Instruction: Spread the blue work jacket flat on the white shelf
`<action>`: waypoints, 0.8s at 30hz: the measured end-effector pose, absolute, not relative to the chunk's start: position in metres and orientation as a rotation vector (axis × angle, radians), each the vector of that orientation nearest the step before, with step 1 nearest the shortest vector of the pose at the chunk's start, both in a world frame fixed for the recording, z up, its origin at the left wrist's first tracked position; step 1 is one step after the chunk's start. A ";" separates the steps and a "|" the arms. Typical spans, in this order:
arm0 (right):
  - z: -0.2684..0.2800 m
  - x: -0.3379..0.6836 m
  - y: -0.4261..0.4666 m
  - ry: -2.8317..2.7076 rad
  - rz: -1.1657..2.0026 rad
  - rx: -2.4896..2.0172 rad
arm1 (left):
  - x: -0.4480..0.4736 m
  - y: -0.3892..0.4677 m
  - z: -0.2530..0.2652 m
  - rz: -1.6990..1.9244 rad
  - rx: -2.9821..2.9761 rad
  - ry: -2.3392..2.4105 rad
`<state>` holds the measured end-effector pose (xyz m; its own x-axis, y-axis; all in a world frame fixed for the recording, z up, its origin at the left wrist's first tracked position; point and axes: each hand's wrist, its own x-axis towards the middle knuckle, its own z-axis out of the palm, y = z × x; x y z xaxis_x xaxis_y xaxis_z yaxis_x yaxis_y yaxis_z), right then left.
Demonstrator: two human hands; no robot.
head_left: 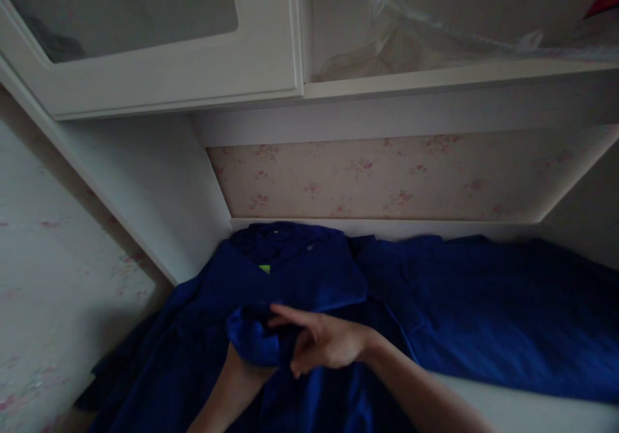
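Right hand [322, 341] open, fingers flat across a bunched fold of the blue garment [300, 278] spread on the bed [532, 410]. Left hand [242, 372] under that fold; grasp cannot be told. Judged mid-fold: needs the bunch flattened before creasing.

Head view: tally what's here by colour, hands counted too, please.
Blue: 1, the blue garment spread out, a fold of it bunched over the left hand
Green: 1, the green tag at its collar
Clear: 1, the plastic bag on the shelf
Hands: 2, with the right hand
Total: 5
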<state>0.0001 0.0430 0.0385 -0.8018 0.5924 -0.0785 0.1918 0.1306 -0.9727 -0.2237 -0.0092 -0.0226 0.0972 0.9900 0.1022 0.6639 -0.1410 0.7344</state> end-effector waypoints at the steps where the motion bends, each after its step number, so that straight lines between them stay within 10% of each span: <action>1: 0.038 -0.003 0.052 -2.082 1.523 -0.898 | -0.221 -0.009 -0.020 0.797 1.831 1.599; 6: 0.015 -0.025 0.107 -2.051 0.912 -1.376 | -0.205 -0.017 -0.017 0.597 1.854 1.485; 15: -0.019 -0.066 0.106 -2.567 0.863 -1.262 | -0.179 -0.034 -0.035 0.664 1.813 1.818; 24: 0.018 0.011 0.104 -1.727 0.817 -1.308 | -0.188 -0.031 -0.040 0.477 2.177 1.603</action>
<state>0.0111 0.1035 0.0180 -0.1424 0.9664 0.2138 0.4475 0.2556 -0.8570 -0.1884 -0.0314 -0.0398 0.2864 0.9573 0.0396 0.8234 -0.2671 0.5007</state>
